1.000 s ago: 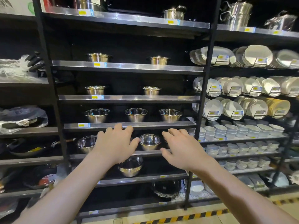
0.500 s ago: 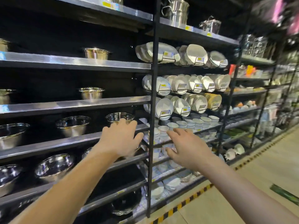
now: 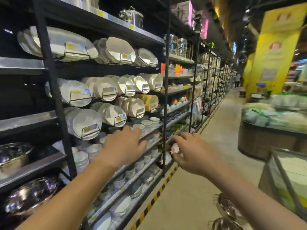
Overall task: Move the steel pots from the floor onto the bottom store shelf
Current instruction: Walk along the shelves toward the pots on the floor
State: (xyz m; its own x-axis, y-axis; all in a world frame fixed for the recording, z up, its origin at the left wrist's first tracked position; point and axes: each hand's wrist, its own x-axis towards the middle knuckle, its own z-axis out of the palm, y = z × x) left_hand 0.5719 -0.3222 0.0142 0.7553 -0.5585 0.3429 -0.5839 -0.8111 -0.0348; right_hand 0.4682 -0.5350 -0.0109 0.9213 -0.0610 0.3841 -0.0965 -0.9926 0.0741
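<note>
Two steel pots lie on the floor at the bottom right: one (image 3: 228, 207) partly behind my right forearm, another (image 3: 224, 224) cut off by the frame's lower edge. My left hand (image 3: 122, 146) is raised in front of the shelves, fingers spread, holding nothing. My right hand (image 3: 192, 153) hovers beside it over the aisle edge, fingers apart and empty. Steel bowls (image 3: 28, 195) sit on the lower shelves at the far left. The bottom shelf (image 3: 116, 216) holds white dishes in this section.
Black metal shelving (image 3: 166, 97) runs along the left, stacked with white plates (image 3: 86, 123) and bowls. A yellow-black floor stripe (image 3: 159, 191) marks its foot. A glass-sided bin (image 3: 285, 176) and a round wooden display (image 3: 265, 140) stand on the right. The tan aisle floor (image 3: 207, 163) stretches ahead.
My view has swung right, from the steel-bowl shelves to the plate section and the aisle. The floor pots have come into view at the bottom right. Both hands stay raised and empty.
</note>
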